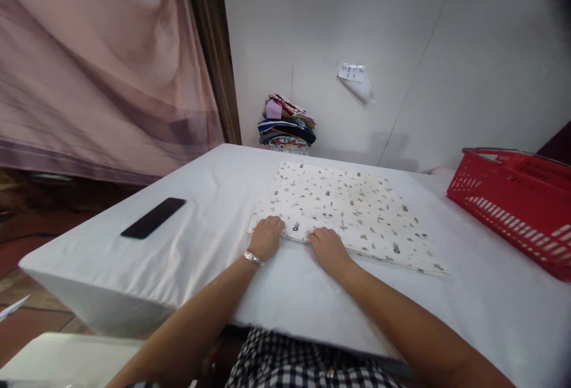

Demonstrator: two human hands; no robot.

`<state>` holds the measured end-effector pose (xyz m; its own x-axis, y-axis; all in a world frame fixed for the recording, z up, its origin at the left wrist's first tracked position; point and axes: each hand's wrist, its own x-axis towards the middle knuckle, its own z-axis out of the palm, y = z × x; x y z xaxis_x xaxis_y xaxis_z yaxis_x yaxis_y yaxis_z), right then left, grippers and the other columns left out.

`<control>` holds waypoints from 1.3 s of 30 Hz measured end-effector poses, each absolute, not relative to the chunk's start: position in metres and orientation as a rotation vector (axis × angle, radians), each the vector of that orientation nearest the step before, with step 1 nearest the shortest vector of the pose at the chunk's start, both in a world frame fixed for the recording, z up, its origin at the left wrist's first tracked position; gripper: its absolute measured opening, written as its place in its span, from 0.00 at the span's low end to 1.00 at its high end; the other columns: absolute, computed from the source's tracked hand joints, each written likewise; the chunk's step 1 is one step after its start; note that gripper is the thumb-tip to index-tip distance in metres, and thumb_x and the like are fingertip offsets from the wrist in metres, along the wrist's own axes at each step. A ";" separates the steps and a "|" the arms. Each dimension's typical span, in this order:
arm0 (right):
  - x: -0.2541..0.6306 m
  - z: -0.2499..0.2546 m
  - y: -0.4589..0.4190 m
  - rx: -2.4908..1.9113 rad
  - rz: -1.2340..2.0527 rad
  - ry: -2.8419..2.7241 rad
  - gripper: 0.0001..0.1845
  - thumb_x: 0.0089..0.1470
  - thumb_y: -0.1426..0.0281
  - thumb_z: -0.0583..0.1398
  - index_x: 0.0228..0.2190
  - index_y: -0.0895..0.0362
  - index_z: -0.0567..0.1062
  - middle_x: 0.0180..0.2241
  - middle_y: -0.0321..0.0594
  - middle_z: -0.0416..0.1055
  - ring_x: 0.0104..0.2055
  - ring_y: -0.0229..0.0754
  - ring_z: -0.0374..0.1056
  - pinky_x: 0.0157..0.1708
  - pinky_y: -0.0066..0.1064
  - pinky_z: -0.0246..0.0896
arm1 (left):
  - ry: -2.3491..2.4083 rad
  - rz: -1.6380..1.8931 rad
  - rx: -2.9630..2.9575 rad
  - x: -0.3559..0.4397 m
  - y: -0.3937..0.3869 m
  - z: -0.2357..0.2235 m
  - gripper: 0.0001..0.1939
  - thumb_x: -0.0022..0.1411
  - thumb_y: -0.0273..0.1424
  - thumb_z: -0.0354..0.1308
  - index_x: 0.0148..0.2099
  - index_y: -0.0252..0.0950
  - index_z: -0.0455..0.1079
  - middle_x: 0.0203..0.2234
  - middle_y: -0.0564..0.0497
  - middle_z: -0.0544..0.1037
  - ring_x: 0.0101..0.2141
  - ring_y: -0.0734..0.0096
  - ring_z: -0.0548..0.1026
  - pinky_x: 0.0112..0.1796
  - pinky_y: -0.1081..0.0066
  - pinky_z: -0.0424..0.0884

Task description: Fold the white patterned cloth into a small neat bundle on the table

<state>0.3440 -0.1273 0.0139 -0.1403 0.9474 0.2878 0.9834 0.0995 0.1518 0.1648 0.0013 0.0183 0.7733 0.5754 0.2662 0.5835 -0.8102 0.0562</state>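
A white cloth with a small scattered print point(343, 203) lies spread, with layered edges, on the white-covered table point(200, 257). At its near left corner, my left hand point(266, 237) has its fingers curled over the edge; a silvery band circles that wrist. My right hand point(329, 249) grips the same near edge a short way to the right, fingers bent onto the fabric. Both thumbs are mostly hidden. Between the hands the edge is slightly raised and wavy.
A black phone-like slab point(154, 218) lies on the table's left side. Folded clothes point(288, 126) are stacked at the back by the wall. On the right stands a red plastic basket point(513, 197). A pink curtain point(102, 66) hangs at left, and a paper note point(352, 72) is on the wall.
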 end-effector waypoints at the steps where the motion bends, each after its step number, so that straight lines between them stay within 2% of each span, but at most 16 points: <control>1: 0.344 0.013 -0.127 -1.979 -0.460 -2.231 0.10 0.57 0.80 0.55 0.38 0.59 0.73 0.38 0.44 0.70 0.39 0.44 0.61 0.37 0.34 0.51 | -1.002 -0.435 -2.910 0.164 0.002 0.018 0.18 0.56 0.16 0.45 0.42 0.35 0.70 0.40 0.44 0.73 0.43 0.59 0.68 0.42 0.62 0.63; 6: 0.348 0.007 -0.127 -1.917 -0.457 -2.209 0.11 0.57 0.81 0.55 0.39 0.59 0.74 0.37 0.43 0.69 0.37 0.42 0.62 0.37 0.33 0.51 | -1.192 -0.481 -2.791 0.153 0.012 0.022 0.17 0.54 0.16 0.46 0.41 0.37 0.69 0.41 0.44 0.73 0.43 0.58 0.68 0.41 0.61 0.63; 13: 0.348 -0.005 -0.128 -1.779 -0.571 -2.149 0.18 0.55 0.82 0.54 0.44 0.57 0.73 0.32 0.40 0.68 0.32 0.40 0.60 0.34 0.31 0.50 | -1.267 -0.401 -2.739 0.131 0.020 0.030 0.17 0.56 0.16 0.44 0.40 0.37 0.68 0.39 0.45 0.72 0.41 0.60 0.68 0.40 0.63 0.63; 20: 0.345 -0.005 -0.128 -1.779 -0.518 -2.155 0.14 0.58 0.79 0.53 0.39 0.54 0.75 0.32 0.40 0.67 0.32 0.40 0.59 0.32 0.31 0.49 | -1.163 -0.265 -2.838 0.122 0.023 0.030 0.16 0.56 0.15 0.44 0.36 0.36 0.69 0.35 0.45 0.74 0.40 0.62 0.70 0.40 0.65 0.65; 24: 0.344 -0.005 -0.128 -1.801 -0.464 -2.150 0.14 0.58 0.80 0.53 0.39 0.55 0.75 0.33 0.40 0.67 0.33 0.40 0.58 0.32 0.31 0.49 | -1.219 -0.413 -2.910 0.116 0.027 0.029 0.18 0.52 0.13 0.45 0.34 0.35 0.71 0.35 0.46 0.76 0.44 0.62 0.70 0.42 0.67 0.67; 27: 0.344 -0.007 -0.128 -1.796 -0.474 -2.153 0.12 0.58 0.78 0.54 0.39 0.55 0.75 0.33 0.41 0.67 0.33 0.41 0.58 0.32 0.31 0.48 | -1.435 -0.508 -2.978 0.112 0.036 0.032 0.19 0.49 0.13 0.46 0.34 0.36 0.73 0.37 0.48 0.78 0.46 0.65 0.71 0.45 0.69 0.67; 30: 0.344 -0.009 -0.127 -1.783 -0.480 -2.145 0.11 0.58 0.76 0.55 0.40 0.56 0.75 0.34 0.41 0.67 0.34 0.41 0.58 0.32 0.31 0.48 | -1.813 -0.460 -3.043 0.110 0.055 0.044 0.21 0.49 0.15 0.47 0.38 0.38 0.75 0.39 0.51 0.79 0.43 0.69 0.74 0.44 0.72 0.69; 33: 0.345 -0.011 -0.126 -1.765 -0.463 -2.137 0.11 0.59 0.75 0.56 0.42 0.55 0.75 0.35 0.41 0.67 0.35 0.41 0.58 0.33 0.31 0.49 | -2.065 -0.454 -2.946 0.117 0.081 0.059 0.21 0.55 0.20 0.47 0.47 0.38 0.74 0.41 0.52 0.80 0.42 0.72 0.76 0.45 0.75 0.68; 36: 0.346 -0.014 -0.127 -1.760 -0.459 -2.140 0.13 0.58 0.76 0.56 0.43 0.54 0.74 0.35 0.41 0.68 0.36 0.42 0.59 0.34 0.31 0.50 | -2.109 -0.410 -2.811 0.140 0.108 0.063 0.17 0.61 0.27 0.47 0.47 0.37 0.74 0.46 0.48 0.78 0.48 0.66 0.73 0.48 0.72 0.67; 39: 0.346 -0.013 -0.127 -1.758 -0.429 -2.134 0.13 0.59 0.76 0.55 0.43 0.53 0.74 0.35 0.40 0.68 0.36 0.42 0.59 0.35 0.32 0.50 | -2.140 -0.295 -2.787 0.171 0.128 0.057 0.16 0.63 0.33 0.47 0.44 0.33 0.75 0.45 0.42 0.78 0.48 0.61 0.74 0.46 0.69 0.67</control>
